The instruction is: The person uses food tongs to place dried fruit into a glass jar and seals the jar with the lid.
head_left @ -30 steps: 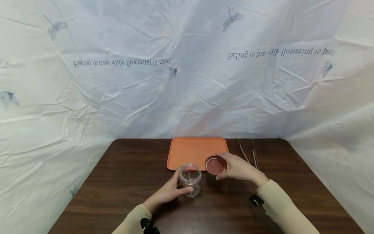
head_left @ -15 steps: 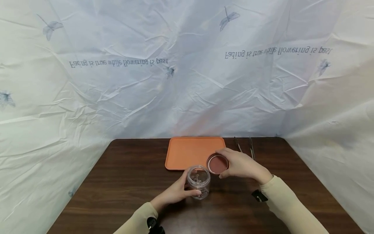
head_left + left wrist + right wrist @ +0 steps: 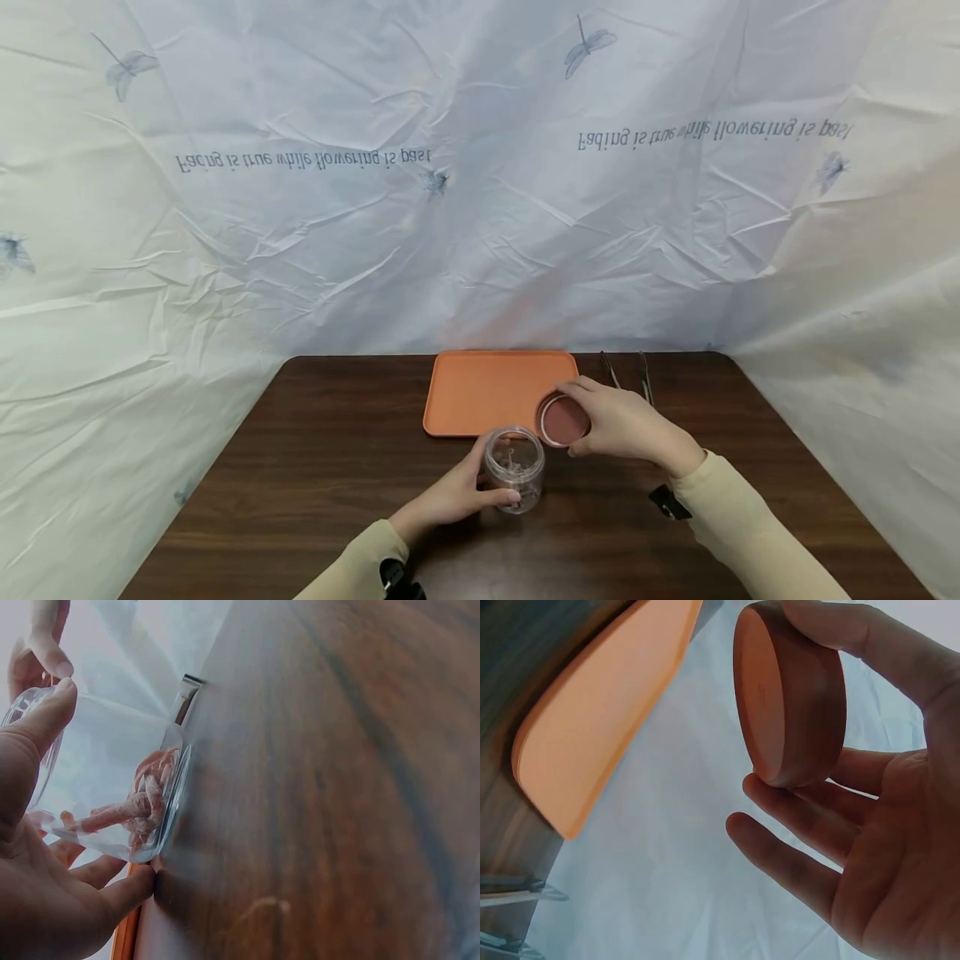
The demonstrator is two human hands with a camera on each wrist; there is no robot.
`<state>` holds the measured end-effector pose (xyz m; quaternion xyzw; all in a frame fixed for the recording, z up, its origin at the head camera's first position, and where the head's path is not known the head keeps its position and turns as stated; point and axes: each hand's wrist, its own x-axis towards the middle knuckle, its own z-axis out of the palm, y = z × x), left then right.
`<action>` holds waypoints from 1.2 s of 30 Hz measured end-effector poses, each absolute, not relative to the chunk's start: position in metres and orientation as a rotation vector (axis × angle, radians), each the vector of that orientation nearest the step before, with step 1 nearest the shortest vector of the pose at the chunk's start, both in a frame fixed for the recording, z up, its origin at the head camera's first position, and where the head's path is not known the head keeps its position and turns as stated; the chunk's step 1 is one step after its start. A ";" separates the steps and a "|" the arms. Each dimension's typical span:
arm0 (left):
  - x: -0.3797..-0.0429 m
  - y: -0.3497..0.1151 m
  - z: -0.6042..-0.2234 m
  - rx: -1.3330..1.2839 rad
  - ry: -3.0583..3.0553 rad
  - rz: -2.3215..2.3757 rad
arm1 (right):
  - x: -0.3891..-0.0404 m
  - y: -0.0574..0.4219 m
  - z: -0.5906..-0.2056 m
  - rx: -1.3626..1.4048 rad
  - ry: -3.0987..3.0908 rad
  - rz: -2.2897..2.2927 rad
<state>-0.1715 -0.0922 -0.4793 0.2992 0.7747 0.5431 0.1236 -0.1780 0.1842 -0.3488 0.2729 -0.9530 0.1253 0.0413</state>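
A clear, uncapped jar (image 3: 528, 493) stands on the dark wooden table (image 3: 337, 467). My left hand (image 3: 448, 495) holds it round its side, thumb in front. Inside, as the left wrist view shows, several pinkish-brown twisted pieces (image 3: 146, 799) lie at the bottom; their kind is unclear. Just right of the jar's mouth, my right hand (image 3: 626, 425) grips a round reddish-brown lid (image 3: 564, 420) by its edge, tilted with its inner face toward the head camera. In the right wrist view, thumb and fingers pinch the lid (image 3: 810, 705), whose flat top shows.
An orange tray (image 3: 487, 387) lies behind the jar at the table's far edge. Two slim metal arms, like those of tongs (image 3: 647, 379), lie right of it, partly hidden by my right hand. White printed sheeting (image 3: 480, 250) hangs around the table.
Both hands have shifted slightly right in the head view, the jar and lid with them. In the last half second they have barely moved.
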 end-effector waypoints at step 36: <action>-0.166 -0.090 -0.476 0.860 2.210 1.575 | -0.192 0.151 -0.402 1.065 -2.664 1.145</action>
